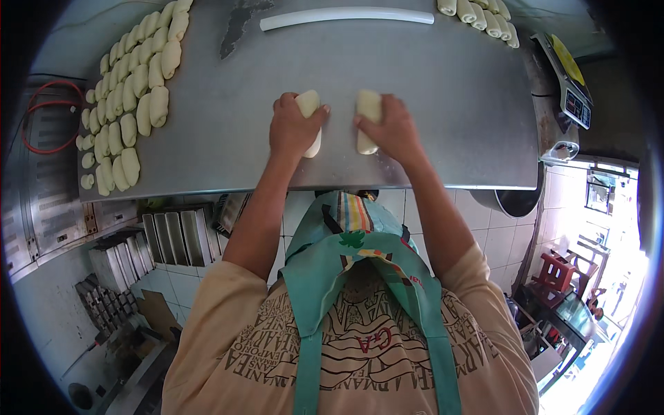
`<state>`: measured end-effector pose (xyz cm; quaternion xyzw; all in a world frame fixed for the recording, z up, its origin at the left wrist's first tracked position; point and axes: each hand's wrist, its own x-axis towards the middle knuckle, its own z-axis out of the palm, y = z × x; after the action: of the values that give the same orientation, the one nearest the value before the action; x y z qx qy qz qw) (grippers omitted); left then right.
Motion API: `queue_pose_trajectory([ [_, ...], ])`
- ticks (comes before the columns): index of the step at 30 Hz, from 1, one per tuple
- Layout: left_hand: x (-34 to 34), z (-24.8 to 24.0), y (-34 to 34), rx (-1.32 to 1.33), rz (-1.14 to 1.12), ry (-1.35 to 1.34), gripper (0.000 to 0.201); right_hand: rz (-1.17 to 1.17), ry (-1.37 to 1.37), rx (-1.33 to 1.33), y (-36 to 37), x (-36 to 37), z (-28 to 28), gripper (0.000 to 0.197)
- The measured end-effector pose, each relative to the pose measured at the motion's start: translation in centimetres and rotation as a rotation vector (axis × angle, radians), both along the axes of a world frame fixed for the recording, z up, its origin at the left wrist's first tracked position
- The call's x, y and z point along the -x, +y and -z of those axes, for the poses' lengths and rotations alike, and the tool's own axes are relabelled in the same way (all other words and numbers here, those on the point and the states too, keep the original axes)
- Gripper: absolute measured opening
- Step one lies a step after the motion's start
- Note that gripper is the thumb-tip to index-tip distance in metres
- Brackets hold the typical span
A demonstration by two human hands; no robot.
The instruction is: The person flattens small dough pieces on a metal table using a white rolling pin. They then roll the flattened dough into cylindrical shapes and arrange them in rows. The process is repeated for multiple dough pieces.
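Observation:
My left hand (pixel 293 125) curls over a pale dough roll (pixel 308 102) lying lengthwise on the metal worktable (pixel 235 111), its thumb across the roll. A little to the right, my right hand (pixel 393 129) grips a second dough roll (pixel 369 105) from its right side, thumb on top. The two rolls lie apart, both pointing away from me. My right fingers are slightly blurred and partly hidden behind the hand.
Several rows of dough rolls (pixel 129 91) cover the table's left side; more dough rolls (pixel 492 25) sit at the far right. A white tube (pixel 346 14) lies along the back. A scale (pixel 573 93) stands right. Metal loaf pans (pixel 176 235) are below left.

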<state>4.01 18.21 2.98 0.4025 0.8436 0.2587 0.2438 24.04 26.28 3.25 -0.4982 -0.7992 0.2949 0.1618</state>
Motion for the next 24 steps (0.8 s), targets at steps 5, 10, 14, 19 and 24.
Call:
queue_pose_trajectory([
  [5, -1.3, -0.3, -1.6, 0.017, -0.005, 0.260, 0.080, 0.023, -0.193, 0.054, -1.7, 1.6, -2.1, 0.082],
  [10, -2.5, -1.1, -1.0, 0.070, -0.018, 0.201, 0.072, -0.009, -0.246, 0.056, -2.3, 3.2, -2.6, 0.078],
  [14, -1.9, -0.9, -0.3, 0.087, -0.030, 0.051, 0.058, -0.050, -0.176, 0.110, -0.5, 3.8, -1.8, 0.065],
  [19, -3.0, -0.9, -0.5, -0.105, -0.061, 0.012, 0.052, -0.139, 0.048, 0.016, 1.5, 1.1, -1.5, 0.057],
  [24, -5.0, -0.9, 0.7, -0.148, -0.048, -0.027, 0.053, -0.116, 0.077, -0.060, 1.2, -0.3, -3.2, 0.052],
])
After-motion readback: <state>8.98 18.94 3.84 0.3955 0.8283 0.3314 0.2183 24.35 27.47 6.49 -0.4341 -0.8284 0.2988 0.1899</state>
